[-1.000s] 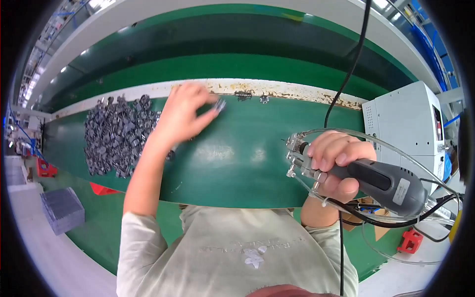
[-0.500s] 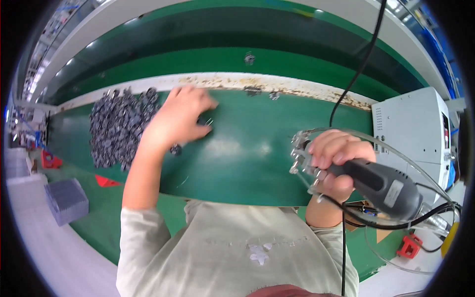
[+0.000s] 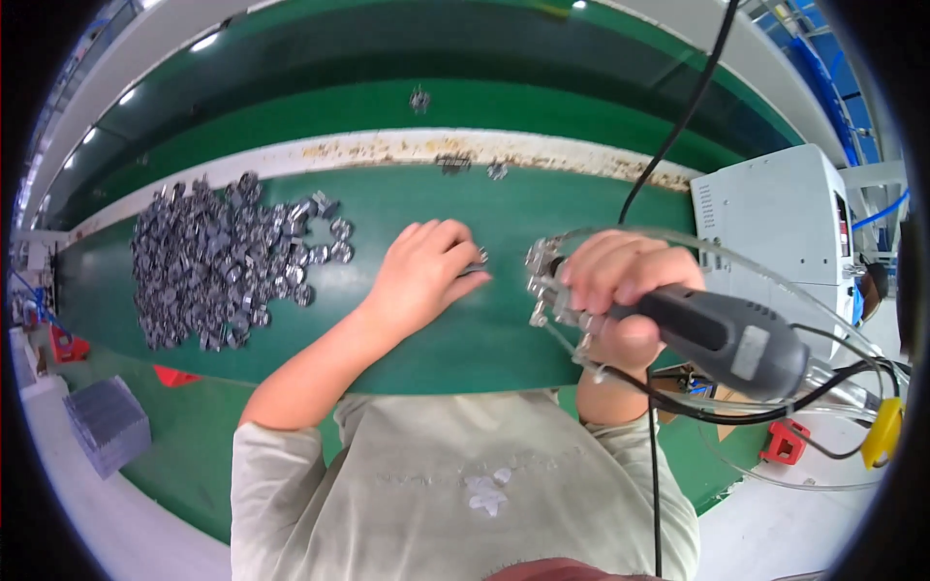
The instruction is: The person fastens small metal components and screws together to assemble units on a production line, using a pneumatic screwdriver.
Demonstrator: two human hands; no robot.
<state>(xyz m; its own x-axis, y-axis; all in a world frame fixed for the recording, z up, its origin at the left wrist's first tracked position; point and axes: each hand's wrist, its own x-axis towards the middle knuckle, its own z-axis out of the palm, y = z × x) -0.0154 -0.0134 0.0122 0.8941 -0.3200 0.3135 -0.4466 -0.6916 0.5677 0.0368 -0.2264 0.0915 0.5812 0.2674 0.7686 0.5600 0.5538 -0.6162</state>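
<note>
My left hand point(image 3: 423, 271) is over the middle of the green bench, its thumb and fingers closed on a small shiny metal part point(image 3: 481, 256), mostly hidden by the fingers. To its right, my right hand point(image 3: 628, 290) wraps round the front of a grey and black electric screwdriver point(image 3: 741, 339). A clear bracket with metal fittings point(image 3: 542, 281) surrounds the tool's nose, which points left toward my left hand. Left of both hands spreads a large heap of small dark-grey, roundish metal parts point(image 3: 208, 266).
A white machine box point(image 3: 770, 232) stands at the bench's right end. A black cable point(image 3: 683, 121) hangs from above behind the tool. Two loose parts lie by the worn white ledge point(image 3: 349, 147), and one metal part point(image 3: 418, 100) sits on the green surface beyond it.
My left hand has moved right from the heap's edge toward the screwdriver, with a small metal part in its fingers. My right hand still holds the screwdriver. The whole view has shifted slightly.
</note>
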